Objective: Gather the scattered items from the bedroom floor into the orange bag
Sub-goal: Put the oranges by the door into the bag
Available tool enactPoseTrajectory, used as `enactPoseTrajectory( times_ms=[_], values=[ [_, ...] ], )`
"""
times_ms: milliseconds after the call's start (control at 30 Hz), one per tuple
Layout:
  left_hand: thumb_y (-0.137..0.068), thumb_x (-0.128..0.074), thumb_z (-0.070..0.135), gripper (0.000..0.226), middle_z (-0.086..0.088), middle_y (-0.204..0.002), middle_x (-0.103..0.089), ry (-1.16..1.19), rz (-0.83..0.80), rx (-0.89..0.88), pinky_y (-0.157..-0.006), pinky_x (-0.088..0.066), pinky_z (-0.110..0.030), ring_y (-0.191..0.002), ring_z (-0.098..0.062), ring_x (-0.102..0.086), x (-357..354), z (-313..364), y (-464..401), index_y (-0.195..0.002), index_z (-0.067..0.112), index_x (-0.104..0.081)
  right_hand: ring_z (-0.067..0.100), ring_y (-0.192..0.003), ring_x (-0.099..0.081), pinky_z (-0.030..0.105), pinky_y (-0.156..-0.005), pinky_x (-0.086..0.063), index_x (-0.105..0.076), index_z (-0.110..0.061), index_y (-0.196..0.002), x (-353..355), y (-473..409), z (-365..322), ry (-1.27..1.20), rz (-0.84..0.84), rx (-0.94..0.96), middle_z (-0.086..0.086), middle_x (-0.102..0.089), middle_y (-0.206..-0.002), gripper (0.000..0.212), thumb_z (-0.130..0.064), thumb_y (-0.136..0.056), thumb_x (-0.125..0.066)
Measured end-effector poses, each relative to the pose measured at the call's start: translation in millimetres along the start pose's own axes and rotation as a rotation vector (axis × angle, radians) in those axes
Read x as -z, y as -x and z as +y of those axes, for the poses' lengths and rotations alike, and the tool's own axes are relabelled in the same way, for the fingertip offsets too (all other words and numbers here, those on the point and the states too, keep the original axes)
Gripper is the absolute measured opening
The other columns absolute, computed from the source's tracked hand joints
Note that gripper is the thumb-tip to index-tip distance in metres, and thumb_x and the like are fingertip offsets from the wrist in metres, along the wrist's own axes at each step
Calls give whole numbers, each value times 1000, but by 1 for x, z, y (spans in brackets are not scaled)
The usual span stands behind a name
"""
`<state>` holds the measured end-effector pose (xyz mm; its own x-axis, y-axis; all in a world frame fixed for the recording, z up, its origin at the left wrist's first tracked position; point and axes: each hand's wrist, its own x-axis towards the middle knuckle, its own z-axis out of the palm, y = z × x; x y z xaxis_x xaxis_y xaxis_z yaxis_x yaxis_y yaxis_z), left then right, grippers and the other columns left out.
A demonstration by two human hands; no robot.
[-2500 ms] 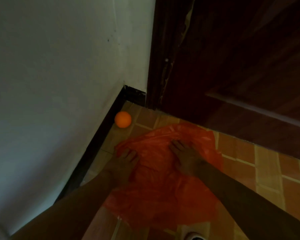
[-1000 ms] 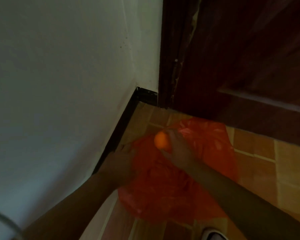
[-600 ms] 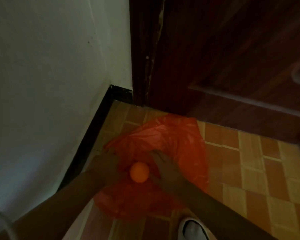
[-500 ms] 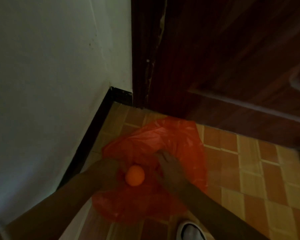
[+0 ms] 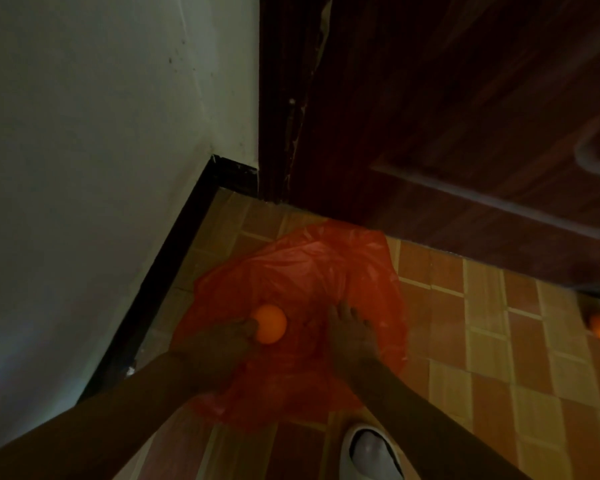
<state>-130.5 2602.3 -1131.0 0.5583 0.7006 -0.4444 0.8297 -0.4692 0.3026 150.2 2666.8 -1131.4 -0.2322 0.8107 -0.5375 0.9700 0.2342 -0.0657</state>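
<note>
Left hand (image 5: 222,344) seemingly holds ball (image 5: 269,323) – over orange bag (image 5: 312,271)

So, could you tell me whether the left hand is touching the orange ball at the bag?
Touching. In the head view the left hand's fingertips meet the orange ball's left edge with no gap, above the orange bag.

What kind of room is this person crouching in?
Probably a corner of a room in a home, beside a doorway. A painted wall with a dark skirting board meets a dark wooden door, and the floor is laid in orange-brown tiles. Nothing in view marks it as a bedroom.
</note>
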Motion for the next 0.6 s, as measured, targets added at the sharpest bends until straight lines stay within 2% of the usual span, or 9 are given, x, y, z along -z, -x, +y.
enactPoseTrajectory(
  times_ms=[33,133,233,267,333,400,467,533,600],
  values=[
    [-86,-39,52,64,-3,-155,-46,2,-15,-5,-117,-40,-44,-137,-25,-50,4,3,-5,-145,32,-53,41,-146,-34,55,-115,-37,-16,-19,-160,-4,-3,1,-17,-29,-14,16,-21,-165,80,-39,-97,-62],
    [-90,-68,30,50,-6,-133,-65,-80,-12,52,-94,-55,-33,-112,-23,-69,25,21,-6,-138,18,-61,43,-146,-34,54,-114,-41,-10,-20,-162,-18,-12,7,-53,-84,-34,18,-15,-167,82,-33,-99,-60],
    [-105,-47,19,34,-10,-134,-62,-128,-121,36,-99,-47,-36,-119,-27,-62,26,30,-5,-137,10,-56,43,-146,-34,54,-117,-38,-8,-20,-163,-24,-16,11,-114,-68,11,18,-14,-167,84,-31,-98,-59],
    [-101,-57,19,25,-10,-123,-68,-87,-138,52,-93,-51,-35,-110,-25,-67,29,32,-4,-123,10,-66,42,-145,-37,53,-117,-38,-10,-20,-163,-23,-16,11,-123,-47,30,17,-18,-167,81,-29,-98,-57],
    [-65,-92,26,21,2,-71,-72,-154,8,-8,-55,-54,-23,-60,-11,-70,27,22,-3,-70,18,-73,37,-143,-42,49,-117,-40,-18,-21,-162,-20,-16,11,-157,-2,57,13,-26,-164,73,-23,-100,-55],
    [-54,-86,31,29,9,-44,-55,-96,141,25,-33,-39,-17,-33,-4,-53,34,10,-2,-46,26,-58,32,-143,-43,45,-118,-39,-25,-22,-161,-12,-13,8,-208,37,79,9,-30,-163,67,-19,-101,-54],
    [-69,-58,38,16,10,-53,-60,-78,233,83,-38,-38,-18,-41,-4,-58,47,4,3,-55,32,-64,29,-140,-45,41,-115,-41,-32,-22,-159,2,-11,8,-245,112,103,8,-35,-159,60,-18,-103,-53],
    [-78,-38,46,39,9,-79,-72,50,332,199,-55,-46,-21,-67,-10,-70,66,1,5,-80,39,-76,29,-135,-49,39,-110,-45,-43,-20,-153,19,-7,8,-253,214,123,8,-40,-155,52,-12,-102,-51],
    [-77,-33,47,47,11,-91,-73,177,422,262,-55,-41,-19,-77,-14,-71,85,4,14,-91,42,-78,30,-132,-50,39,-108,-46,-54,-16,-144,40,-3,10,-272,308,122,10,-46,-149,48,-7,-97,-54]
  ],
)
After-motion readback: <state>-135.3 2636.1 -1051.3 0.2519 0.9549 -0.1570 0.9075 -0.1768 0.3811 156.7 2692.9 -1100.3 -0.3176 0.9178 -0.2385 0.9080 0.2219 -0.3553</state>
